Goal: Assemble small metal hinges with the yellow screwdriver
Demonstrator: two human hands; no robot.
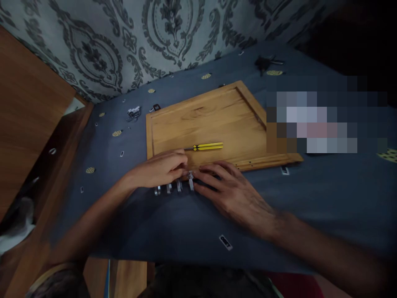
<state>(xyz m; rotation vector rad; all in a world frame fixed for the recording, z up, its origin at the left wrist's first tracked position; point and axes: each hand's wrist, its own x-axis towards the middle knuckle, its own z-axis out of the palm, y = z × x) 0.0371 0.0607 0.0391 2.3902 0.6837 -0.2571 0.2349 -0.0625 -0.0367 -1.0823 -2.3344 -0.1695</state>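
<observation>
Left hand (163, 169): curled, grip hidden | right hand (232, 196): half-open, hold unclear | metal brackets (191, 183): at wooden panel (201, 124), near edge | yellow-handled screwdriver (211, 146): on panel, left hand hides tip | metal hardware (134, 111): desk (130, 231), left

The wooden panel (201, 124) was honey-brown with darker grain. Toward its 6 o'clock, the screwdriver (208, 146) was yellow and black; at 7 o'clock, the metal fittings (179, 186) were silver. The cloth (173, 231) was dark blue with yellow motifs. At 12 o'clock, the wall covering (124, 41) carried dark damask on pale grey-blue.
</observation>
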